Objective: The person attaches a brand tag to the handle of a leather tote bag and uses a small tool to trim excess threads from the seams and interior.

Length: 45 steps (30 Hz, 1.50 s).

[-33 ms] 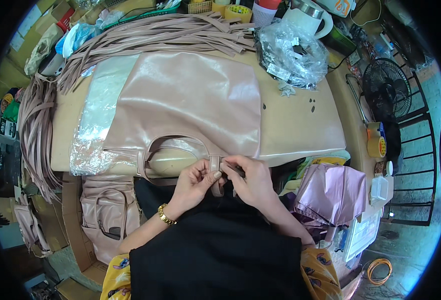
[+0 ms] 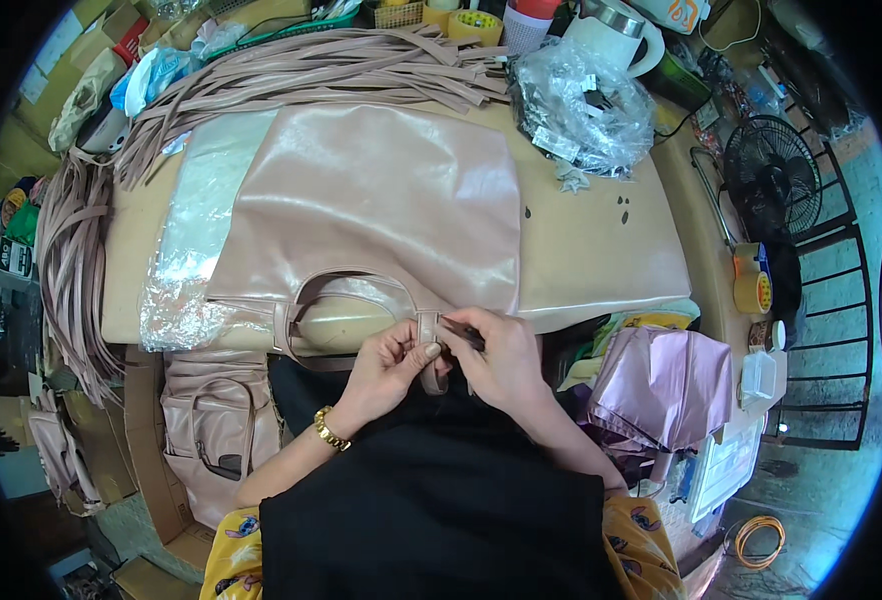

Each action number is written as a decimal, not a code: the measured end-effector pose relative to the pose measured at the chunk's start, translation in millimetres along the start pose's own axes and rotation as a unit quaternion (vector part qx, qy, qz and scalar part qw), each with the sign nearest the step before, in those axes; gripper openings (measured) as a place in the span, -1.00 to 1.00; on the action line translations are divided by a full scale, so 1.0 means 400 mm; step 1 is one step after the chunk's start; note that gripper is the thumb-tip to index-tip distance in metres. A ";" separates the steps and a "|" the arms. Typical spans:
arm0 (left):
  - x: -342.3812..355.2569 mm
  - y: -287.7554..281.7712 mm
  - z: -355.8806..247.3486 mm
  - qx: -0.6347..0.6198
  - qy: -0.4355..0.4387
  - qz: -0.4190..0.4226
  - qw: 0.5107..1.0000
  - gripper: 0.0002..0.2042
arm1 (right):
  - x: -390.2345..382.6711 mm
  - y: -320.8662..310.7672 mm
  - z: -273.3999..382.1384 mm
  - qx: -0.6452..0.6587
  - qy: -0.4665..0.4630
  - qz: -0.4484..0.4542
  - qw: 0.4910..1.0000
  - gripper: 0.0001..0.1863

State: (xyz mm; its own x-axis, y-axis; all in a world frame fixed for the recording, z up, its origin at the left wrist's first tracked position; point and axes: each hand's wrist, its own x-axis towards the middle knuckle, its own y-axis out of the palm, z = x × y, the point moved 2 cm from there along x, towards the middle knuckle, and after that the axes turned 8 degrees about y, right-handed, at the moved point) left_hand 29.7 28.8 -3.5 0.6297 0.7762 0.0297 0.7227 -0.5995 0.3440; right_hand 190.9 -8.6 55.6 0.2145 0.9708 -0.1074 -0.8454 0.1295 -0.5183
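Observation:
A pale pink glossy bag (image 2: 381, 200) lies flat with its handles toward my body, partly over a clear plastic sheet (image 2: 176, 290). My left hand (image 2: 386, 370) pinches a handle strap (image 2: 428, 325) near its attachment at the lower right of the bag. Just right of it, my right hand (image 2: 501, 365) has curled fingers around a thin dark object (image 2: 474, 340), possibly a small tool, held against the strap. Exactly what that object is cannot be made out.
Pink strips (image 2: 311, 65) line the back and left of the padded worktop (image 2: 601, 250). A plastic bundle (image 2: 581, 110) and white kettle sit behind. A boxed stack of pink bags (image 2: 216, 450) is lower left; folded lilac fabric (image 2: 661, 385), tape and a fan (image 2: 771, 175) are right.
The fingers of my right hand have shifted slightly, and the dark object in them shows more now. My left hand stays on the strap.

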 end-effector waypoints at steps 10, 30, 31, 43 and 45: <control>-0.034 -0.031 0.027 -0.034 -0.047 -0.016 0.998 -0.90 | -0.063 -0.061 -0.042 0.023 -0.109 0.352 0.929 -0.85; 0.109 -0.337 -0.726 0.771 0.237 -0.214 0.550 -0.72 | 0.167 -0.100 -0.149 0.114 0.057 0.235 0.964 -0.67; 0.175 -0.343 -0.745 0.838 0.264 -0.224 0.422 -0.66 | 0.177 -0.099 -0.155 0.099 0.085 0.227 0.965 -0.67; 0.372 -0.058 -0.350 0.842 0.353 -0.078 0.400 -0.54 | 0.183 -0.092 -0.170 0.128 0.102 0.188 0.968 -0.69; 0.341 -0.024 -0.309 0.791 0.437 -0.017 0.428 -0.53 | 0.181 -0.090 -0.174 0.136 0.106 0.169 0.970 -0.74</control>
State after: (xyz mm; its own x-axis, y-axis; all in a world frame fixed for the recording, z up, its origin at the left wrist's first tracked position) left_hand 73.3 164.5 113.2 0.7638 0.1520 0.6273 0.4512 0.5691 -0.6874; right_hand 271.1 42.9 7.4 -0.0262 0.9071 -0.4201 -0.9766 -0.1131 -0.1831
